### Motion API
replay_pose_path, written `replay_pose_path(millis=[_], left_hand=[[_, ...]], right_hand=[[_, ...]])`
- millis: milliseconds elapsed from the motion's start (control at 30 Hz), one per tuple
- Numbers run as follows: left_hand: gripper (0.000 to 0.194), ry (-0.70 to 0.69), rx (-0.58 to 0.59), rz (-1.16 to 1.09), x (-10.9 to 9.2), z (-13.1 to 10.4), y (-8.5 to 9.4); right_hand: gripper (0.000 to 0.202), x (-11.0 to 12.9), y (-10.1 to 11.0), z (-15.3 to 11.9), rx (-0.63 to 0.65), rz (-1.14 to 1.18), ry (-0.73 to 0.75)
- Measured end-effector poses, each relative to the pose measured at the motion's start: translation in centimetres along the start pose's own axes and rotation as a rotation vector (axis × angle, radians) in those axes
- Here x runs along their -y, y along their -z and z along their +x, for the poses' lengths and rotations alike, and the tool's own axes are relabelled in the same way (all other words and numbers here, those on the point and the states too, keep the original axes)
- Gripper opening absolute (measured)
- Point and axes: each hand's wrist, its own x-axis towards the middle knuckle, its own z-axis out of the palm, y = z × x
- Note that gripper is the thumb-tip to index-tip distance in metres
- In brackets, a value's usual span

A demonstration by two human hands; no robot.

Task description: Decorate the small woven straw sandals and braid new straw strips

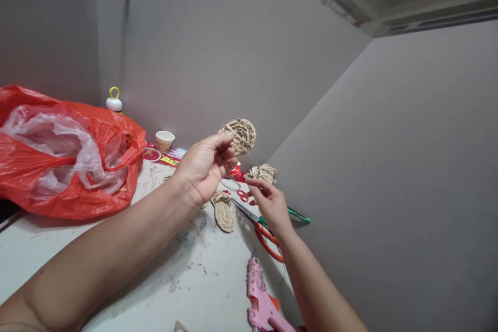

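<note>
My left hand (206, 166) is raised over the table, thumb and fingers pinching an oval woven twine piece (246, 137) with an open hollow in it. My right hand (270, 205) hovers lower and to the right. Its fingers are apart and slightly bent, and it appears to hold nothing. Just beyond its fingertips lies a bundle of twine (265, 172); I cannot tell whether they touch. A small twine slipper (223, 212) lies flat on the table between my hands. Scissors with orange handles (268, 241) sit beneath my right hand, partly hidden by it.
A pink glue gun (260, 290) rests near the front of the white table (155, 280), among scraps. Left stands a large red plastic bag (128, 140). Behind are a paper cup (165, 140) and a white-capped bottle (114, 102). A green-handled tool (299, 215) lies against the right wall.
</note>
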Motion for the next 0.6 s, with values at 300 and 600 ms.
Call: replay_pose_path(millis=[300,600], left_hand=[[0.017,0.168,-0.091,0.258,3.8,0.9,1.4],[0.015,0.311,-0.266,0.413,5.1,-1.2,9.5]], right_hand=[[0.037,4.6,-0.1,-4.7,-0.003,0.201,0.018],[0.029,1.2,2.2,-9.0,0.379,-0.289,-0.044]])
